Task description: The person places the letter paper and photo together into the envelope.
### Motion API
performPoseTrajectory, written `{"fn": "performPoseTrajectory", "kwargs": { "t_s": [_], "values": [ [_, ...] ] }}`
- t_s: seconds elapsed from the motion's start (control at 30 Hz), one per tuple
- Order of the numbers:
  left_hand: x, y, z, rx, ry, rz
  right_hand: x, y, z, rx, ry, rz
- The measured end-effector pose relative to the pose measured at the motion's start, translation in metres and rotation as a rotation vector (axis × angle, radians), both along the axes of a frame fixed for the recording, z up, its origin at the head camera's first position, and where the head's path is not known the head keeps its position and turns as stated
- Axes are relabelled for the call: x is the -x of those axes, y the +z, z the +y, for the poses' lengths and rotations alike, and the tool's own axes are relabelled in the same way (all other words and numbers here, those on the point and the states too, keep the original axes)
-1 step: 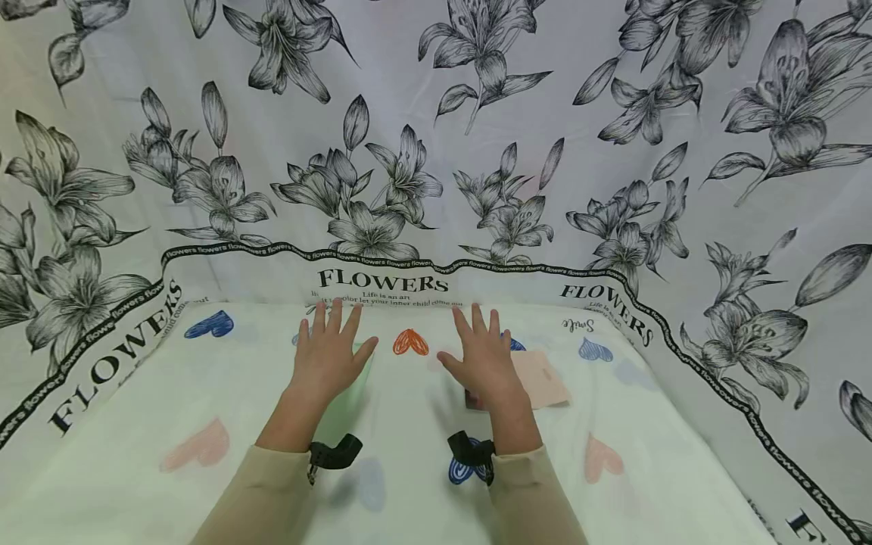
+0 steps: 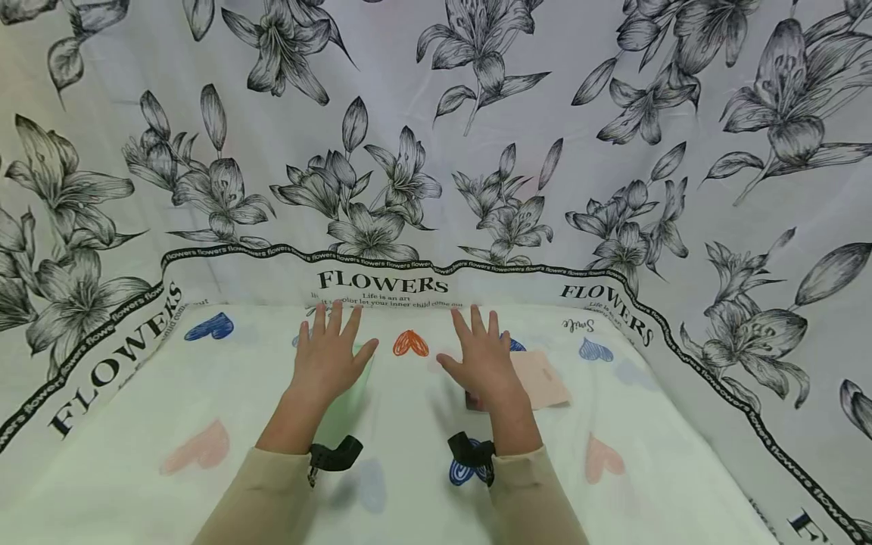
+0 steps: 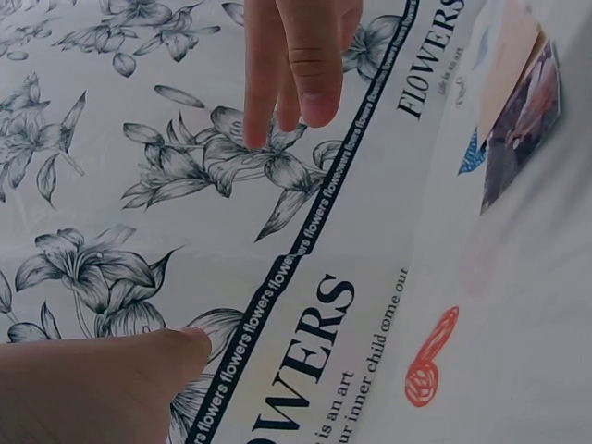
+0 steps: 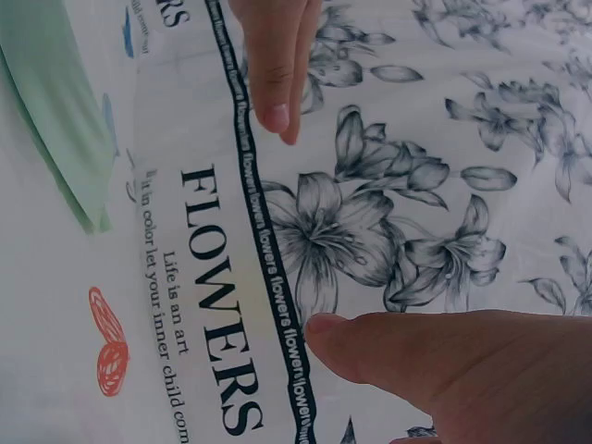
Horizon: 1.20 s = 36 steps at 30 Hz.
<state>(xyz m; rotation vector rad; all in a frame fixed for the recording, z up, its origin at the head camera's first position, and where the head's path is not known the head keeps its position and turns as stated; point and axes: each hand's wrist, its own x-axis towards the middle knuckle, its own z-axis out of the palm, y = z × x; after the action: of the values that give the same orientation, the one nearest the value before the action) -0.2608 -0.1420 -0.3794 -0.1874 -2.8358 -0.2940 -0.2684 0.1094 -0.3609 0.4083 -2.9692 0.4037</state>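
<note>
Both hands are held out over the white cloth, palms down, with fingers straight and spread. Below my left hand (image 2: 327,362) lies a flat pale green piece (image 2: 347,409), partly hidden by the hand and forearm. In the right wrist view the green piece (image 4: 57,116) looks like folded paper or card. Beneath my right hand (image 2: 485,362) is a light pink sheet (image 2: 541,381), showing to the right of the wrist. A dark picture card (image 3: 527,125) lies against the pink sheet in the left wrist view. Neither hand holds anything.
The table cloth (image 2: 259,401) is printed with hearts, one red heart (image 2: 411,344) lying between the hands. A flower-printed curtain (image 2: 436,189) rises behind the table and along its sides. Each wrist wears a black strap-on device, such as the left one (image 2: 337,454).
</note>
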Motion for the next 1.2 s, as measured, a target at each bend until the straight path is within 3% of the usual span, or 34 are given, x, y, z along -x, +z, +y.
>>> {"fn": "performPoseTrajectory", "kwargs": {
  "t_s": [0.77,0.97,1.2],
  "values": [
    [-0.005,0.006,-0.002,-0.018,0.004,-0.055,-0.001,-0.002,0.000,0.030,-0.001,-0.113],
    [-0.001,-0.002,-0.007,0.003,0.008,-0.131,0.004,-0.008,-0.001,0.018,-0.017,-0.190],
    [0.012,-0.023,-0.014,0.005,0.049,-0.277,0.018,-0.030,0.006,0.023,-0.081,-0.331]
  ]
}}
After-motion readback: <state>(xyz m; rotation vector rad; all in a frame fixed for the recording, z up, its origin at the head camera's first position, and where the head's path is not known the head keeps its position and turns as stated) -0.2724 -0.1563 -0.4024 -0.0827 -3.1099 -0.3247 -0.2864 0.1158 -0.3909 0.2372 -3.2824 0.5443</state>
